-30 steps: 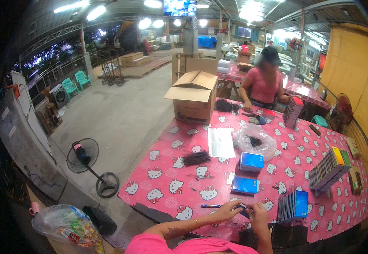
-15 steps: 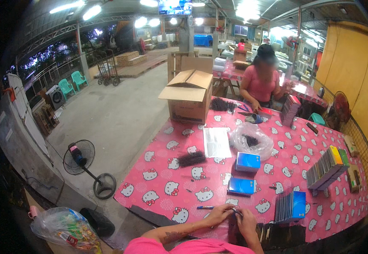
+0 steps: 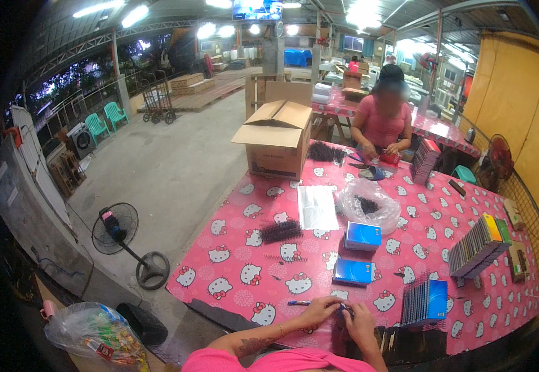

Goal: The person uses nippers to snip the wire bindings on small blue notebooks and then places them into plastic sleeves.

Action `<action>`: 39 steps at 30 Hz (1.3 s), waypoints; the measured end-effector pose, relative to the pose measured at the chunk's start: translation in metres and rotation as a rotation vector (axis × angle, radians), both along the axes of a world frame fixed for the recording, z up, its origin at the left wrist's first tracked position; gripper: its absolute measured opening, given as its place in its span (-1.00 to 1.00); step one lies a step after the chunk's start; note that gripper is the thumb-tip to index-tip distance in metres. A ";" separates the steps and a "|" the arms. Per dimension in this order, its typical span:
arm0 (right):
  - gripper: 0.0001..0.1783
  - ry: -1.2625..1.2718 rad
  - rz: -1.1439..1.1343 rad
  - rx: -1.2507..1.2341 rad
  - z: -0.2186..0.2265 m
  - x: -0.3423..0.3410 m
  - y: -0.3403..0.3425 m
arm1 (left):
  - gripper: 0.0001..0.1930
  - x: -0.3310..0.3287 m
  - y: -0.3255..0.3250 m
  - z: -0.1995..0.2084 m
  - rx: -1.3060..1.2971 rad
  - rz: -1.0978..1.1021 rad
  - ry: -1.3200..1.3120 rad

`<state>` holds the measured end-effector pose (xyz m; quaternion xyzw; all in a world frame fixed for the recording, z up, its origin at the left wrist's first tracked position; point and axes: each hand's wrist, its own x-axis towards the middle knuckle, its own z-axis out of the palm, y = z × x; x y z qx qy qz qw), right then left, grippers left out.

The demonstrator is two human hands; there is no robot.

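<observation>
My left hand (image 3: pixel 321 310) and my right hand (image 3: pixel 359 321) meet at the near edge of the table, fingers pinched together. Between them is a small dark-blue item, mostly hidden by the fingers and too small to name. A blue pen (image 3: pixel 298 303) lies on the table beside my left fingers. Just beyond my hands sits a low stack of blue-covered notebooks (image 3: pixel 353 271), with another blue stack (image 3: pixel 363 235) behind it. To the right of my right hand stands a row of blue notebooks (image 3: pixel 434 301) with dark coil edges.
A pink patterned cloth (image 3: pixel 235 266) covers the table. On it are black binding coils (image 3: pixel 280 231), a paper sheet (image 3: pixel 318 208), a plastic bag (image 3: pixel 369 204), an open carton (image 3: pixel 276 152) and a slanted notebook row (image 3: pixel 480 248). A co-worker (image 3: pixel 384 111) is across. A fan (image 3: pixel 115 229) stands left.
My hands have shifted very slightly, still pinched together. The co-worker's raised hand has come down, and both of that person's hands are now at a red booklet.
</observation>
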<state>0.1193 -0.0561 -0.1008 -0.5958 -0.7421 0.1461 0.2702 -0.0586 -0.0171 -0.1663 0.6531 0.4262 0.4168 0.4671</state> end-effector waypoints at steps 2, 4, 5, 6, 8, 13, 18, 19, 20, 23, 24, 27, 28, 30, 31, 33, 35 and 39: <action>-0.76 -0.009 0.001 0.028 -0.008 0.001 0.001 | -0.73 0.001 0.000 -0.001 -0.006 -0.006 0.000; -0.79 0.048 -0.012 0.031 -0.013 0.001 0.003 | -0.74 0.000 0.000 -0.003 -0.012 -0.011 0.001; -0.79 0.050 -0.013 0.030 -0.015 0.001 0.004 | -0.72 -0.001 -0.002 -0.003 -0.011 -0.016 0.035; -0.78 0.091 -0.015 0.023 -0.015 0.001 0.005 | -0.69 -0.003 -0.003 -0.003 -0.009 -0.021 0.069; -0.77 0.130 -0.026 0.014 -0.013 0.002 0.007 | -0.62 -0.013 -0.009 -0.003 0.135 0.079 0.344; -0.75 0.054 -0.024 0.028 -0.008 0.005 0.014 | -0.42 -0.049 -0.038 -0.004 0.412 0.125 0.980; -0.74 0.082 -0.067 -0.022 0.000 -0.001 0.010 | -0.45 -0.063 -0.048 -0.001 0.464 0.129 0.992; -0.75 0.093 -0.076 -0.016 0.000 0.001 0.011 | -0.47 -0.064 -0.045 0.000 0.468 0.103 0.993; -0.75 0.092 -0.089 -0.035 -0.003 0.001 0.011 | -0.55 -0.066 -0.044 0.004 0.403 0.081 0.914; -0.77 0.052 -0.008 0.021 -0.012 0.001 0.014 | -0.64 -0.071 -0.035 0.015 0.259 0.158 0.563; -0.77 0.046 0.005 0.007 -0.009 -0.002 0.017 | -0.67 -0.074 -0.032 0.014 0.176 0.205 0.458; -0.77 0.035 -0.032 -0.025 -0.010 -0.002 0.019 | -0.68 -0.071 -0.028 -0.015 -0.186 0.145 0.110; -0.77 0.065 -0.037 -0.016 -0.009 -0.002 0.021 | -0.67 -0.068 -0.027 -0.020 -0.423 0.073 -0.116; -0.77 0.094 -0.064 -0.017 -0.010 0.003 0.022 | -0.66 -0.055 -0.029 0.004 -0.579 0.002 -0.205; -0.78 0.098 -0.066 -0.015 -0.010 0.006 0.021 | -0.64 -0.049 -0.030 0.013 -0.714 -0.049 -0.294; -0.78 0.107 -0.057 -0.007 -0.007 0.002 0.021 | -0.66 -0.045 -0.030 0.015 -0.736 -0.042 -0.319; -0.78 0.122 -0.082 0.025 -0.008 -0.001 0.020 | -0.67 -0.042 -0.030 0.015 -0.724 -0.109 -0.364; -0.77 0.081 -0.077 -0.007 -0.008 -0.001 0.020 | -0.66 -0.040 -0.025 0.018 -0.783 -0.177 -0.302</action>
